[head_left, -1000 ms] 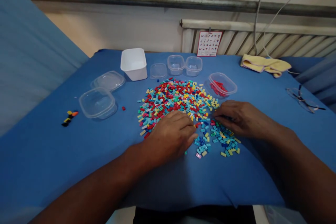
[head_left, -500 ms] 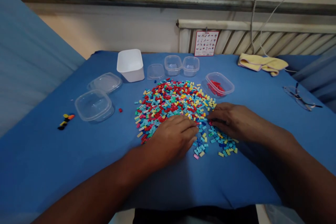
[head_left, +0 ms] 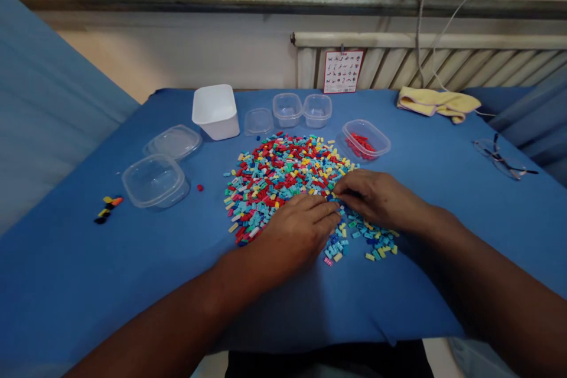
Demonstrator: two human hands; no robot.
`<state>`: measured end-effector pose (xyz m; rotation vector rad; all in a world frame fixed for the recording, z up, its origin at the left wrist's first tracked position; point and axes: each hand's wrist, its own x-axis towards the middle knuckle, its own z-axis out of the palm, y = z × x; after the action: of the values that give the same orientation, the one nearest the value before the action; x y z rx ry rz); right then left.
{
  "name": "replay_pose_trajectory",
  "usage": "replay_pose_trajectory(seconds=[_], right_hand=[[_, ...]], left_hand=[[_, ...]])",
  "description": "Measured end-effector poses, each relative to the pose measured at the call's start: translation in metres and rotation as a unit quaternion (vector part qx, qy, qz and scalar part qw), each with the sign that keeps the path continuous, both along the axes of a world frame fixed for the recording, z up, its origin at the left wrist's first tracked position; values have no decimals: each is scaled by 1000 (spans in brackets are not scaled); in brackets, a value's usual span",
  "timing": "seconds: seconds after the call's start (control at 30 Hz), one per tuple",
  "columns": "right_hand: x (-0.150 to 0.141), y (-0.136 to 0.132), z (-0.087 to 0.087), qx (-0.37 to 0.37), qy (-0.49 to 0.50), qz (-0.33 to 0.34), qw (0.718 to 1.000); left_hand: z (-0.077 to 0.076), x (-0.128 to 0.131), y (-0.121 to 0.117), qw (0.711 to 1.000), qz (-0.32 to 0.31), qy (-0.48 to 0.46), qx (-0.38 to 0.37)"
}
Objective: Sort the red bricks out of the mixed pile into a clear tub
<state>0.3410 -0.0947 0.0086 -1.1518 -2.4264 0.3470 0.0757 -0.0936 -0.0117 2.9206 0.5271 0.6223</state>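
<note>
While both hands' fingers (head_left: 325, 208) curl loosely, they touch bricks (head_left: 283, 174).

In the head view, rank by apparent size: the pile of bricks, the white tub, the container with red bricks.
1. pile of bricks
2. white tub
3. container with red bricks, close to the tub; it sits nearer the camera, so unsure.

There is only one view, from a camera on the person's head. It looks forward and down toward 12 o'clock, over the blue surface (head_left: 88, 283) to the wall and radiator (head_left: 443, 65). It is close: both forearms enter from the bottom edge, at 6 o'clock.
</note>
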Motion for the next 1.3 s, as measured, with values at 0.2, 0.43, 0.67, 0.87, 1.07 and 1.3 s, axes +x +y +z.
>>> replay_pose_trajectory(seconds=[0.2,0.43,0.67,0.87,1.07,1.3], right_hand=[[9,-2,7,-51,-26,-49,997],[21,-4,10,-63,-25,-101,993],[18,-5,9,-41,-88,-68,993],[13,-7,10,-28,-142,-50,988],[6,-7,6,-7,-114,-5,993],[6,-11,10,50,30,-16,998]], left_hand=[[0,-3,2,1000,6,-16,10],[14,-6,3,1000,22,-20,4],[13,2,5,994,96,27,34],[8,15,7,992,96,73,40],[14,18,8,990,97,101,30],[21,18,10,986,100,136,-8]])
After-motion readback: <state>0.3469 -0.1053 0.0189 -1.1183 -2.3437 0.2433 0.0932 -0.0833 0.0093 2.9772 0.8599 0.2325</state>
